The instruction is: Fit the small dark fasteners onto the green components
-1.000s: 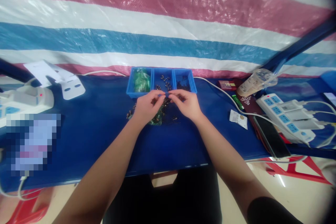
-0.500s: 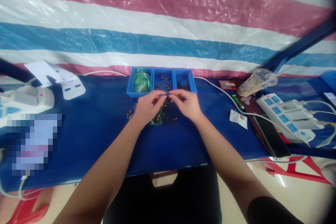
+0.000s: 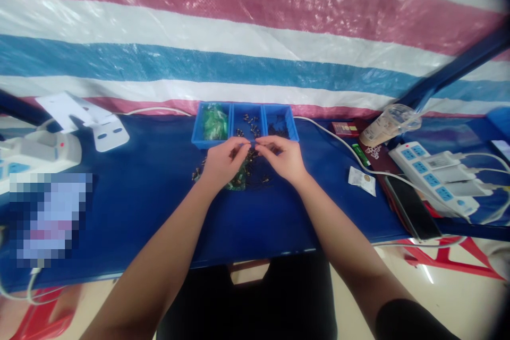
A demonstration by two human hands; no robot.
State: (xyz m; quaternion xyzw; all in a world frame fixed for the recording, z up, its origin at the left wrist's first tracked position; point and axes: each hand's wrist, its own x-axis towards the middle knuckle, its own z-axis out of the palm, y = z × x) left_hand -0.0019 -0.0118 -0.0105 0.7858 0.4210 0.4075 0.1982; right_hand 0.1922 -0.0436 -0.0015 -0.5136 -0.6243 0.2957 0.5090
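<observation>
My left hand (image 3: 226,160) and my right hand (image 3: 283,158) meet fingertip to fingertip over a pile of small metal parts (image 3: 250,166). Both are closed in a pinch; whatever sits between the fingertips is too small to make out. Part of a green plastic bag (image 3: 237,180) shows under the pile, partly covered by my left hand. Just beyond my fingers stands a blue three-compartment bin (image 3: 211,144). Its left compartment holds green plastic packets (image 3: 215,121), the middle one small brassy parts (image 3: 252,123), the right one dark screw-like pieces (image 3: 277,130).
On the right lie a power strip (image 3: 434,178) with plugged chargers, a phone (image 3: 412,207), a plastic cup (image 3: 388,125) and a white packet (image 3: 362,180). Leftward are white plates (image 3: 111,135), another power strip (image 3: 59,149) and a blurred-out device (image 3: 56,215). Striped sheeting (image 3: 239,32) hangs behind.
My fingertips have drawn very slightly apart, the left hand shifting a touch leftward. Everything else looks the same.
</observation>
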